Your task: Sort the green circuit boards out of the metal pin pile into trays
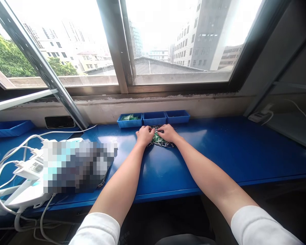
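Note:
A pile of small dark and silvery slender pieces (161, 144), screw-like but too small to name surely, lies on the blue table (165, 173). Among them are clear and green packets (157, 137). My left hand (145, 135) rests at the pile's left side, fingers curled inward. From the right, my right hand (169, 132) reaches over the pile with thumb and fingers bent together. What either hand pinches is too small to see. Just behind the hands stand three blue bins: the left bin (121, 124) has similar green packets in it, beside a middle bin (154, 122) and a right bin (178, 119).
To the left, a white power strip (22, 195) with plugs and cables (0, 166) lies beside a blurred-out object (79, 166). A metal shelf post (66, 105) rises there, near a black phone-like object (60, 121) and a blue tray (12, 128). A window stands behind.

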`<state>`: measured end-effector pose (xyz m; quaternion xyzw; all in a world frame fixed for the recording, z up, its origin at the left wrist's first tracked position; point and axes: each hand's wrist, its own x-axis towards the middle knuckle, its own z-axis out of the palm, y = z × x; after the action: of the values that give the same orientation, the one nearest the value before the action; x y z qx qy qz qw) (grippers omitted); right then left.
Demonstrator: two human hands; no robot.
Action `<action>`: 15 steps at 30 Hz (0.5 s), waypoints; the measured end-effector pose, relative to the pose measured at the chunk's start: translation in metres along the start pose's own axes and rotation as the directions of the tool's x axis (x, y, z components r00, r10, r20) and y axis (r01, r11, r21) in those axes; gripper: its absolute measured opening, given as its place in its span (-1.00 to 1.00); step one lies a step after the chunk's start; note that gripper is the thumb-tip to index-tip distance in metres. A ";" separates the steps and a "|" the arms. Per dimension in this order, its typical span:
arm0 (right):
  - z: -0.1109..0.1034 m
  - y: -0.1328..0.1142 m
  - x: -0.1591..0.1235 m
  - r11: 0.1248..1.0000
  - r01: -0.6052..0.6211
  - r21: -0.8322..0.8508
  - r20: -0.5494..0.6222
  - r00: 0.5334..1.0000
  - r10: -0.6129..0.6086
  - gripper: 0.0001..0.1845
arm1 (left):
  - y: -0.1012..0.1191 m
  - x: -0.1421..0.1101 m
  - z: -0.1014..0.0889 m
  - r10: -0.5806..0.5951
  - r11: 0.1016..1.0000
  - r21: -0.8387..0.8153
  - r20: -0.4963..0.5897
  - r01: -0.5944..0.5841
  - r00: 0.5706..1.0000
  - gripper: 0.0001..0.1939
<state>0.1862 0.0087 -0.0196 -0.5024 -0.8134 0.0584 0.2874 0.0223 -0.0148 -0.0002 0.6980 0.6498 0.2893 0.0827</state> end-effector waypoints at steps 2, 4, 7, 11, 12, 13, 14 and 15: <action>0.000 0.000 0.000 1.000 0.000 -0.001 -0.004 1.000 0.000 -0.78 | 0.001 -0.002 -0.001 0.050 0.999 -0.016 -0.011 -0.050 0.999 -0.70; -0.001 -0.001 -0.001 1.000 -0.005 0.001 -0.007 1.000 0.005 -0.78 | 0.001 -0.003 -0.001 0.074 0.997 -0.024 -0.005 -0.074 0.997 -0.75; -0.003 -0.003 -0.001 1.000 -0.017 0.002 -0.002 1.000 0.017 -0.78 | 0.001 -0.004 -0.002 0.078 0.996 -0.033 0.006 -0.078 0.997 -0.84; -0.004 -0.004 -0.001 1.000 -0.031 -0.002 0.009 0.999 0.031 -0.80 | 0.002 -0.005 -0.004 0.125 0.992 -0.017 0.010 -0.125 0.992 -0.83; -0.005 -0.005 -0.001 1.000 -0.030 -0.001 0.008 1.000 0.030 -0.80 | 0.003 -0.005 -0.004 0.135 0.991 -0.006 0.011 -0.135 0.991 -0.83; -0.005 -0.005 -0.001 1.000 -0.028 0.000 0.008 1.000 0.028 -0.80 | 0.003 -0.006 -0.004 0.147 0.989 0.005 0.011 -0.147 0.989 -0.83; -0.005 -0.005 -0.001 1.000 -0.026 0.001 0.007 1.000 0.026 -0.80 | 0.004 -0.006 -0.004 0.160 0.987 0.016 0.009 -0.160 0.987 -0.83; -0.005 -0.005 -0.001 1.000 -0.024 0.002 0.006 1.000 0.024 -0.79 | 0.004 -0.006 -0.004 0.177 0.984 0.026 0.005 -0.177 0.984 -0.83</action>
<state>0.1853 0.0042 -0.0142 -0.5115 -0.8082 0.0641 0.2847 0.0234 -0.0223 0.0030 0.7544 0.5889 0.2859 0.0483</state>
